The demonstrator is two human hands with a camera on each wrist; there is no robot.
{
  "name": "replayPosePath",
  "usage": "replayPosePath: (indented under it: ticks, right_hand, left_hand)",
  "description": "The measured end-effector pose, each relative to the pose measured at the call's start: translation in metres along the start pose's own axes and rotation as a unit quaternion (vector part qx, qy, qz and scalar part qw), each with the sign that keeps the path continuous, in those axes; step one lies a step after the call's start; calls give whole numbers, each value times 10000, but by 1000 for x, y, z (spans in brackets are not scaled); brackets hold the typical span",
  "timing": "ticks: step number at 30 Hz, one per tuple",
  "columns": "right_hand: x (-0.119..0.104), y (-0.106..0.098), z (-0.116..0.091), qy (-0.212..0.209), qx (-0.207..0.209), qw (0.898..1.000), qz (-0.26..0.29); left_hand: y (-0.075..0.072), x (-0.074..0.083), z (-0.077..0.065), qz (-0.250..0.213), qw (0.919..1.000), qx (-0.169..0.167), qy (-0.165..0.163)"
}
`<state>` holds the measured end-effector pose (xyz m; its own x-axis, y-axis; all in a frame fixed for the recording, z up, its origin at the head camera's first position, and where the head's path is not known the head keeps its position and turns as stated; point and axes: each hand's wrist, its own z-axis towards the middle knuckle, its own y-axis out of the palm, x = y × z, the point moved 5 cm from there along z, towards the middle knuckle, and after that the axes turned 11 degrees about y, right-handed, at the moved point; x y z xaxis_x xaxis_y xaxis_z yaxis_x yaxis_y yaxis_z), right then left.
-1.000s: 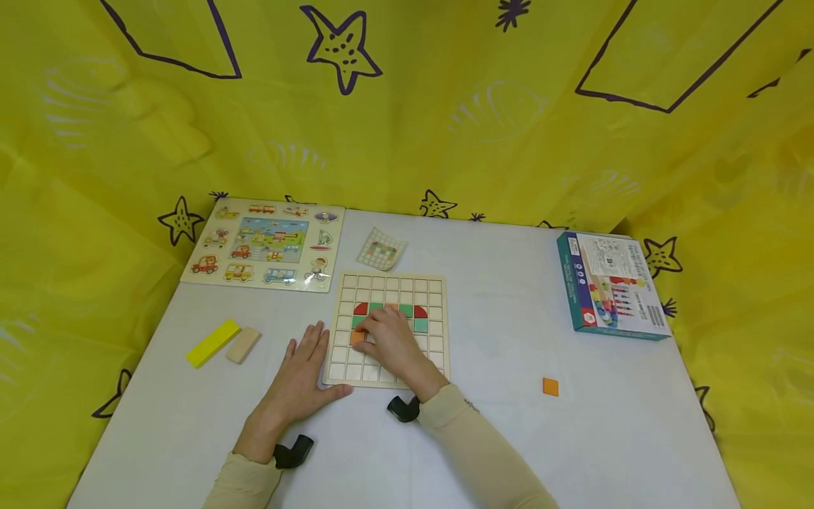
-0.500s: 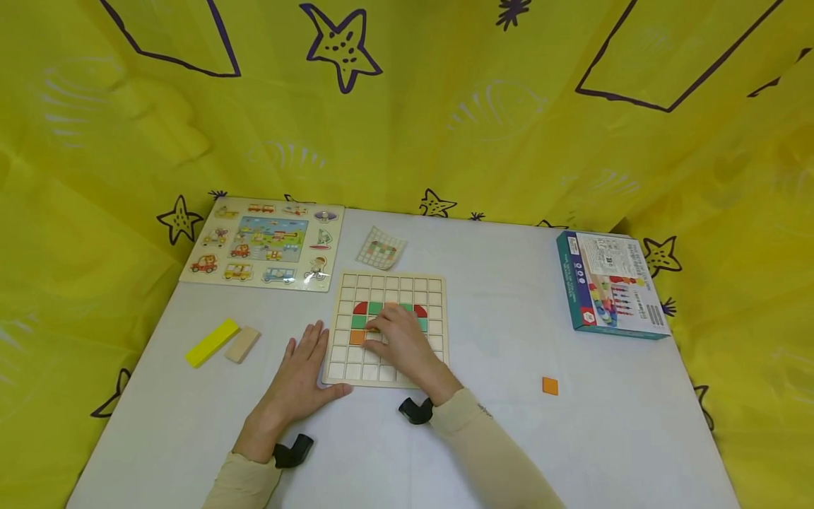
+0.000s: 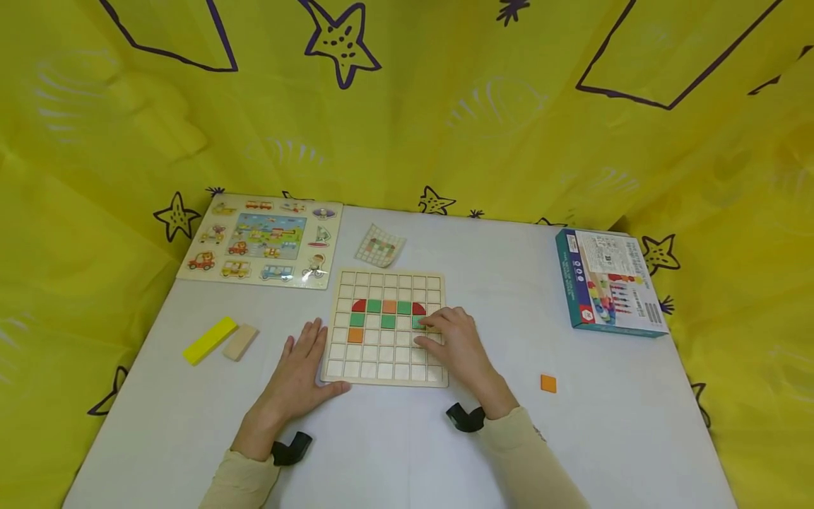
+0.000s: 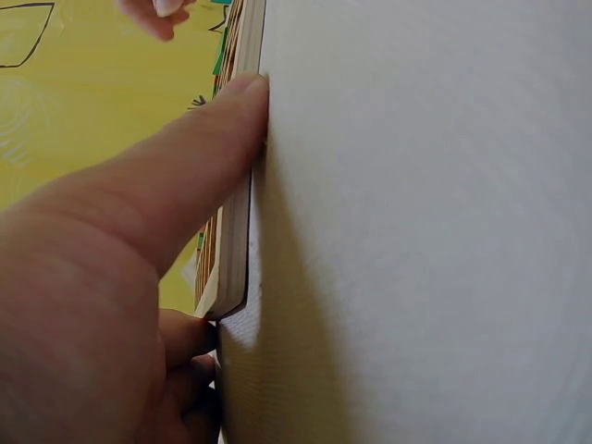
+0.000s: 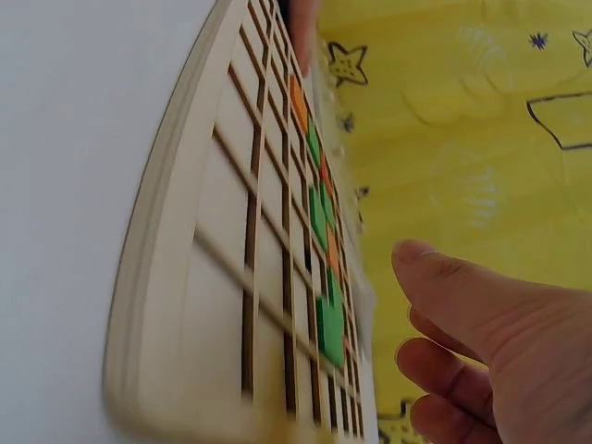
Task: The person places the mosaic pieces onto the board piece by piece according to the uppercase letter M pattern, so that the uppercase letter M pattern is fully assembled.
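A wooden grid board (image 3: 381,370) lies in front of me with coloured tiles in its cells. Red quarter-round tiles end the upper coloured row, with green tiles (image 3: 374,306) and an orange tile (image 3: 388,306) between; several green tiles and an orange tile (image 3: 355,335) sit below. My left hand (image 3: 297,382) rests flat at the board's lower left corner, its thumb against the front edge in the left wrist view. Over the board's right side, my right hand (image 3: 461,346) has loosely bent fingers near the right green tile (image 5: 330,328); nothing shows between them in the right wrist view.
A vehicle puzzle (image 3: 216,274) lies at back left, and a small pattern card (image 3: 379,246) is behind the board. Yellow (image 3: 210,341) and plain wooden blocks (image 3: 240,342) lie left. On the right are a loose orange tile (image 3: 548,383) and a boxed toy (image 3: 610,283).
My right hand has moved right from the middle of the board to its right side, uncovering the middle green tile and the orange tile above it. The left hand stays put.
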<state>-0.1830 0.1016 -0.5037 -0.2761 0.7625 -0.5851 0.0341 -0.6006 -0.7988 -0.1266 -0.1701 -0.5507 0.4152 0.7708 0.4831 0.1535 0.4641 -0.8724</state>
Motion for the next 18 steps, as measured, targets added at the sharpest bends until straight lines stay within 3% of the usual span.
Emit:
replayPosePath:
  ticks: [18]
  right_hand:
    - [95, -67, -68, 1052, 614, 9923, -217]
  left_hand:
    - [-1, 2, 0, 16, 10000, -77, -40]
